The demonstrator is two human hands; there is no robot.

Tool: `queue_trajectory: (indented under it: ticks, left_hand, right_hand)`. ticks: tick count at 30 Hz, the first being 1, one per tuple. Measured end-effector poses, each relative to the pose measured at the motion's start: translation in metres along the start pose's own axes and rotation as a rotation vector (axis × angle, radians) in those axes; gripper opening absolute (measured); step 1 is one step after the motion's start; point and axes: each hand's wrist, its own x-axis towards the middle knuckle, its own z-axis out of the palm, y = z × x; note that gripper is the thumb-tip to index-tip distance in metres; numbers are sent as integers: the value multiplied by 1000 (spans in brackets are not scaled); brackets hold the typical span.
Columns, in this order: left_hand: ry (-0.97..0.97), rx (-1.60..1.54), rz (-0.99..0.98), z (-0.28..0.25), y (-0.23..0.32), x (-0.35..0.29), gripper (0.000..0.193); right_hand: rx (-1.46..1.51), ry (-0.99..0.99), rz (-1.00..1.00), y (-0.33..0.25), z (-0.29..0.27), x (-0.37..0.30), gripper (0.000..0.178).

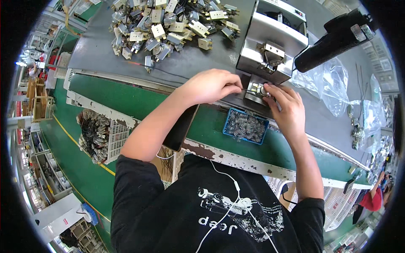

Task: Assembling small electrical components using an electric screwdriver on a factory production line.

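Observation:
My left hand (pixel 214 86) pinches a thin dark wire at the front of a metal bench machine (pixel 270 46). A length of dark wire (pixel 168 74) with an orange-red end trails left across the grey tabletop behind that hand. My right hand (pixel 287 106) is closed, thumb and fingertips on a small silver metal part (pixel 261 90). This part lies at the small metal fixture (pixel 252 96) below the machine's head; the fingers partly hide it. Just nearer to me, a blue tray (pixel 228 134) holds many small coiled metal springs.
A heap of small metal-and-white plug-like parts (pixel 168 31) covers the far left of the table. A thick black handle (pixel 333 44) juts out right of the machine, above clear plastic bags (pixel 329 86). A dark flat panel (pixel 180 130) stands under my left forearm.

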Motion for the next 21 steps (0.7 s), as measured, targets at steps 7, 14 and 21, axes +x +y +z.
queue_trajectory:
  ticks: [7, 14, 21]
  left_hand:
    - [281, 54, 239, 21, 25, 8, 33]
    - [389, 12, 325, 37, 24, 21, 26]
    - [371, -6, 350, 39, 18, 31, 23]
  right_hand:
    - [9, -23, 30, -5, -9, 3, 29]
    - [418, 931, -194, 19, -76, 77, 46]
    - [618, 584, -159, 25, -85, 95, 43]
